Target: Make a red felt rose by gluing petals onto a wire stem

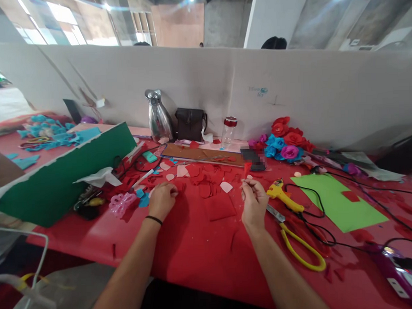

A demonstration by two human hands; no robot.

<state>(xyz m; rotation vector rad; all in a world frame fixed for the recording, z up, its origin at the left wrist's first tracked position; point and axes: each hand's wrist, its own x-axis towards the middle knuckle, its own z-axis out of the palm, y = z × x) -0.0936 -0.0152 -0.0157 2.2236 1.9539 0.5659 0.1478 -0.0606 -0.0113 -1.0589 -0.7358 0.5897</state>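
Observation:
My right hand is raised at the centre right, thumb and fingertips pinched together. From its fingertips a small rolled red piece points upward. My left hand rests low over the red tabletop, its fingers curled beside scattered red petal cutouts; what they hold, if anything, is hidden. Between the hands lie a flat red sheet and a pale pink petal cutout. Close to my right hand are a yellow glue gun and yellow-handled scissors.
A green board stands at the left, near a pink openwork ornament. Along the back are a metal jug, a dark bag, a glass bottle and colourful flowers. Black cords cross the right side by a green sheet.

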